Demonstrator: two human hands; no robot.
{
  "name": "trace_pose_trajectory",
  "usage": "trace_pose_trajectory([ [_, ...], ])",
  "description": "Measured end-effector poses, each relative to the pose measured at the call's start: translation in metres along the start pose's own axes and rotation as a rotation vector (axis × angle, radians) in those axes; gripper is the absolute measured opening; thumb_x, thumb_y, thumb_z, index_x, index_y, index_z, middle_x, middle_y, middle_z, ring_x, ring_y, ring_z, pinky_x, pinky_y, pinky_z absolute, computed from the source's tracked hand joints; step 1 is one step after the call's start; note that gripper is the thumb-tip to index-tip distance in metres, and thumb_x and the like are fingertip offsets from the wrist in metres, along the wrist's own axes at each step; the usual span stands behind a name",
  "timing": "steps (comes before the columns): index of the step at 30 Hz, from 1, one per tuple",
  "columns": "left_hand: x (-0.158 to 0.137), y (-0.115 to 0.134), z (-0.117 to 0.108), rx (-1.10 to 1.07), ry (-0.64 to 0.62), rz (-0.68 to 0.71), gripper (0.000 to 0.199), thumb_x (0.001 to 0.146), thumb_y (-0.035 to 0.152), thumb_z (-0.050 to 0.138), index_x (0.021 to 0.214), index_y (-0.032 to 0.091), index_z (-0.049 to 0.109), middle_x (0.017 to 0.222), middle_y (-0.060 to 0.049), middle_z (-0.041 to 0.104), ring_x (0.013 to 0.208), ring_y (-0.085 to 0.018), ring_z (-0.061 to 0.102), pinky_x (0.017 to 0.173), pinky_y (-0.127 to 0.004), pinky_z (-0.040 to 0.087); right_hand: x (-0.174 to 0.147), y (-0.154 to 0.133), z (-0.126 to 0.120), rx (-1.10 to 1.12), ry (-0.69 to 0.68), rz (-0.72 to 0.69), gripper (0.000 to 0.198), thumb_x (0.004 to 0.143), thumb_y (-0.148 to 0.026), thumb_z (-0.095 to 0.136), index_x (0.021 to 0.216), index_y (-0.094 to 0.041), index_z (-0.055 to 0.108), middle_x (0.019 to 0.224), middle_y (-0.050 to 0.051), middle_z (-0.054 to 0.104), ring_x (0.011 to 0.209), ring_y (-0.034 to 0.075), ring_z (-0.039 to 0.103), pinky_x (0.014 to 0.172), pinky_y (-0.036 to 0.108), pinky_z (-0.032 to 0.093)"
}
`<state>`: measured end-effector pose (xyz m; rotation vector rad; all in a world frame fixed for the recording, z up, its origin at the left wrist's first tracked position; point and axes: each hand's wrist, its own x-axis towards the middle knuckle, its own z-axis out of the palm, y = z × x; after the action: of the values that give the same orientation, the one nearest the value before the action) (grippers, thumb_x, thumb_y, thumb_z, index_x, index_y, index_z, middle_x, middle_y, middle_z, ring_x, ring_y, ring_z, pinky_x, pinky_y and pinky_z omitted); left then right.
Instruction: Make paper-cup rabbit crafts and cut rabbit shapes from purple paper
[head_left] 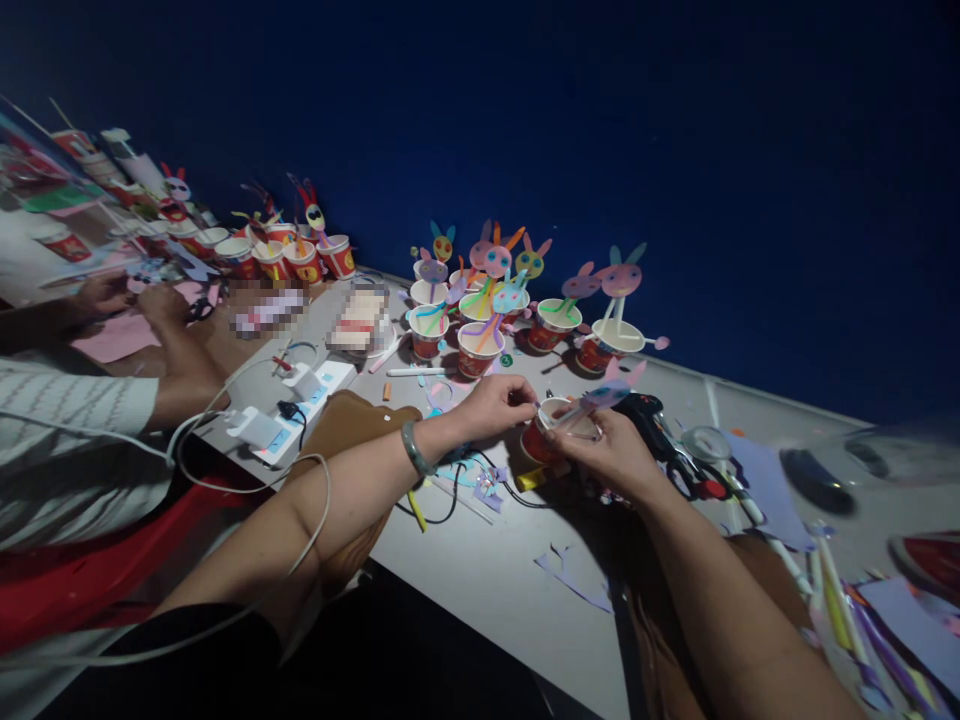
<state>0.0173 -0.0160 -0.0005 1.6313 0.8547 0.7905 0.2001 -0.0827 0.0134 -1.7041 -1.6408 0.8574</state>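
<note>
Two patches on the table point(480, 570), near the power strip point(300, 405), are showing only as blurred blocks. The right hand point(611, 455) is covering much of the red cup point(541, 440). A red shape point(930, 560) is running off the right edge.

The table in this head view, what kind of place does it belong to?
Probably a craft workshop: finished paper-bunny cups stand in rows, paper scraps litter the table, and both hands hold a red cup.

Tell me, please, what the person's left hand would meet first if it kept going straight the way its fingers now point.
The left hand points right, at the red paper cup whose rim its fingertips already touch. Just beyond is the right hand steadying the cup and its paper bunny. Depth is hard to judge here.
</note>
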Motion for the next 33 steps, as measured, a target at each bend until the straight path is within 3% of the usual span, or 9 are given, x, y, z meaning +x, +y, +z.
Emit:
trace_pose_trajectory([
  [8, 0.002, 0.000, 0.001, -0.051, 0.009, -0.088, 0.005, 0.066, 0.014, 0.062, 0.071, 0.012, 0.062, 0.060, 0.004, 0.058, 0.056, -0.006, 0.049, 0.057, -0.020, 0.038, -0.001, -0.005, 0.000, -0.050, 0.040, 0.032, 0.038, 0.063, -0.042, 0.068, 0.087, -0.012, 0.071, 0.075, 0.010, 0.073, 0.070, 0.025, 0.068, 0.055, 0.029, 0.051],
  [26, 0.001, -0.002, 0.001, 0.037, -0.001, -0.016, 0.008, 0.070, 0.016, 0.063, 0.076, 0.011, 0.066, 0.069, -0.001, 0.064, 0.064, -0.009, 0.055, 0.062, -0.022, 0.042, -0.001, -0.002, -0.004, 0.027, -0.005, 0.027, 0.045, 0.065, -0.047, 0.073, 0.095, -0.014, 0.070, 0.077, 0.008, 0.072, 0.071, 0.025, 0.067, 0.060, 0.031, 0.052],
  [33, 0.002, -0.003, 0.000, 0.070, 0.118, -0.020, 0.007, 0.075, 0.017, 0.060, 0.078, 0.012, 0.063, 0.073, 0.000, 0.063, 0.064, -0.008, 0.054, 0.062, -0.022, 0.042, 0.004, 0.008, -0.005, -0.102, 0.122, -0.125, 0.059, 0.064, -0.057, 0.076, 0.106, -0.016, 0.067, 0.099, 0.010, 0.073, 0.091, 0.029, 0.067, 0.080, 0.040, 0.052],
])
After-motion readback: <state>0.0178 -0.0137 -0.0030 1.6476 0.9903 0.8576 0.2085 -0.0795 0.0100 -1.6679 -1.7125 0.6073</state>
